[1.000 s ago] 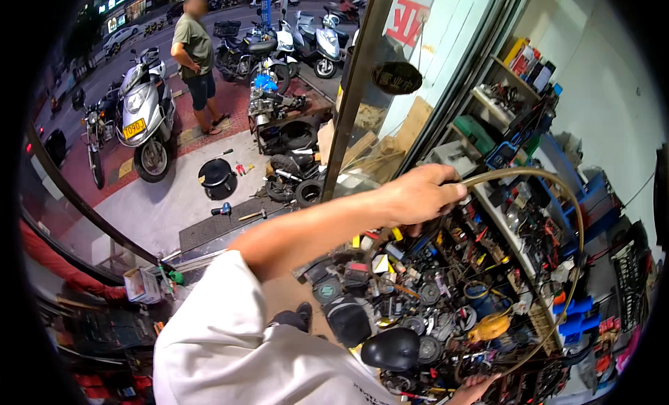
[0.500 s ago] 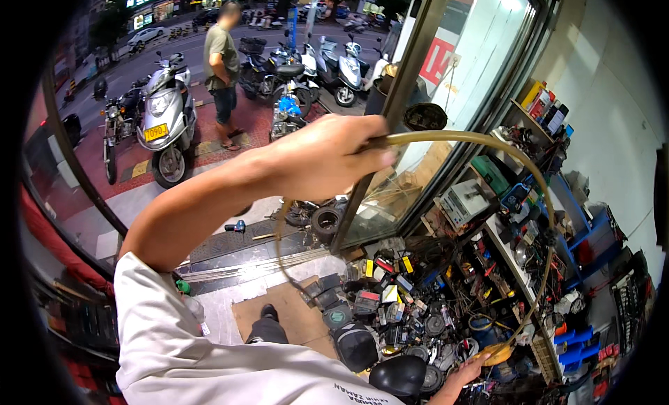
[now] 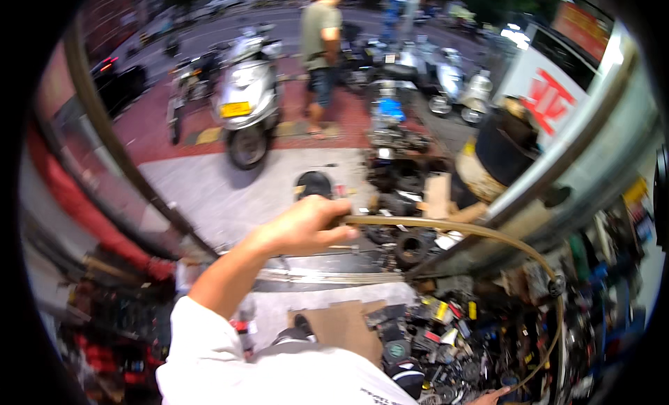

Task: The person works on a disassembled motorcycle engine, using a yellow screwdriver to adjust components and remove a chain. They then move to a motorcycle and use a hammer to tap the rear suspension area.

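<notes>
My left hand (image 3: 304,227) is raised in front of me, closed round one end of a yellowish-brown translucent hose (image 3: 446,226). From there the hose arcs out to the right, with a dark fitting or joint (image 3: 556,285) partway along, then bends down and back. At the lower edge my right hand (image 3: 492,396) shows only in part, its fingers at the hose's lower stretch. Most of its grip is cut off by the picture's edge. The whole view is blurred by motion.
Loose parts (image 3: 435,335) crowd the floor at lower right, beside a cardboard sheet (image 3: 346,326). A metal door track (image 3: 327,276) crosses ahead. Outside stand a silver scooter (image 3: 249,98), a person (image 3: 320,53) and a large dark drum (image 3: 505,143). Glass door frames flank both sides.
My view has swung right-to-left across the scene, so the doorway and street now sit further right. My left hand still grips the hose; the yellow piece by my right hand is no longer visible.
</notes>
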